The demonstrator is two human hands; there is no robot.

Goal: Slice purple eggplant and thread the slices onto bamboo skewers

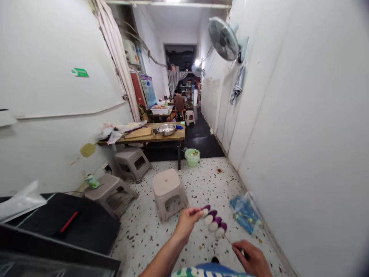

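A skewer of eggplant pieces (pixel 213 224), purple-skinned with white flesh, is stretched between my two hands above the speckled floor. The fingers of my left hand (pixel 188 220) pinch the piece at the skewer's far end. Lower down and to the right, my right hand (pixel 250 256) grips the bare end of the thin stick (pixel 228 240). Several pieces sit in a row on the stick, which slants down to the right.
A beige stool (pixel 166 184) stands just ahead. Beyond it, a wooden table (pixel 180 134) bears a metal bowl (pixel 166 129) and a board. A green bucket (pixel 192 157) and a bag of blue packets (pixel 245 211) sit on the floor. Someone (pixel 179 102) sits far back.
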